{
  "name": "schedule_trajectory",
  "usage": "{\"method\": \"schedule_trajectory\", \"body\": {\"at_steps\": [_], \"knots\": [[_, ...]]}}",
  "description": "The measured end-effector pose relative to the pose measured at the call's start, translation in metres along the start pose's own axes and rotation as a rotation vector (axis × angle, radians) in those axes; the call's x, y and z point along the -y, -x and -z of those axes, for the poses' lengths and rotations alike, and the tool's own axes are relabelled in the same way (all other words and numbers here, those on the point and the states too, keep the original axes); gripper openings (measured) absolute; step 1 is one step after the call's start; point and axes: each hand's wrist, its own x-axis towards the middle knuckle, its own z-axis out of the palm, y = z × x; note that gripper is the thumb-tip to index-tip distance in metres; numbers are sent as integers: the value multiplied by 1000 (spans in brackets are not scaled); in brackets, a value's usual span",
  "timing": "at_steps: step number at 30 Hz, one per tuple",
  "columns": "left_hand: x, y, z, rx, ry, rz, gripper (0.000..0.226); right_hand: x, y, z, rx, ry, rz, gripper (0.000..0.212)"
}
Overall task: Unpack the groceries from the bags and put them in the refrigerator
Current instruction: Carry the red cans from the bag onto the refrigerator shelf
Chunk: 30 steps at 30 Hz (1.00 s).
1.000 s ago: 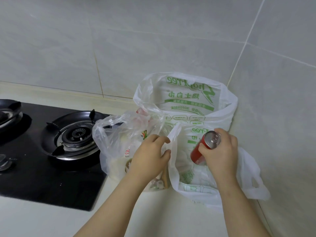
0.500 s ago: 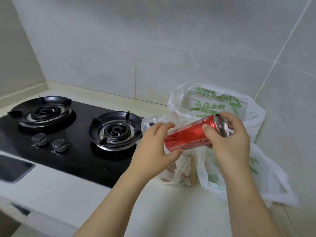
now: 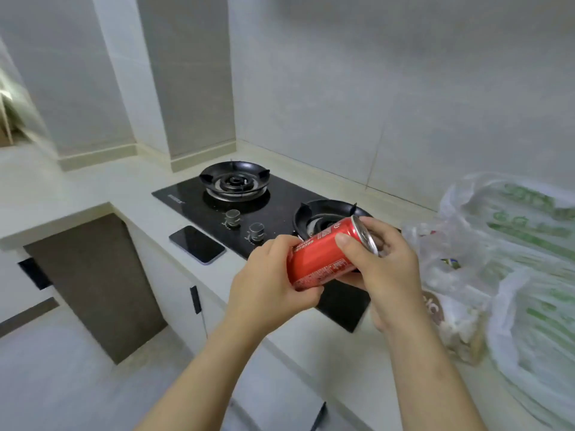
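Note:
A red soda can (image 3: 323, 256) lies tilted between both hands above the counter's front edge, silver top toward the right. My left hand (image 3: 267, 284) grips its bottom end. My right hand (image 3: 384, 269) grips the top end, thumb across the red side. At the right edge of the view stand a white plastic bag with green print (image 3: 535, 275) and, in front of it, a clear plastic bag (image 3: 451, 275) with packaged food inside. The refrigerator is out of view.
A black two-burner gas hob (image 3: 280, 209) is set in the white counter (image 3: 93, 194), with two knobs (image 3: 244, 225) at its front. A dark phone (image 3: 197, 244) lies on the counter left of the hob. Cabinets and a grey floor (image 3: 62, 384) lie below left.
The can came out of the white bag in my right hand and my left hand took its bottom end. The view has swung left, away from the bags, with the can carried along.

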Motion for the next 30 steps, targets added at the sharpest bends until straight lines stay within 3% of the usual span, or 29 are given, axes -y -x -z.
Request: {"method": "schedule_trajectory", "body": {"at_steps": [5, 11, 19, 22, 30], "knots": [[38, 38, 56, -142, -91, 240, 51, -17, 12, -72, 242, -63, -105, 49], [63, 82, 107, -324, -22, 488, 52, -36, 37, -150, 682, -98, -244, 25], [54, 152, 151, -453, 125, 725, 44, -40, 77, -209, 1061, -82, -284, 25], [44, 191, 157, -613, 123, 811, 32, -40, 108, -224, 1234, -65, -278, 28], [-3, 323, 186, -1163, -277, 1069, 19, -27, 236, -250, 1646, -16, -184, 28]]}}
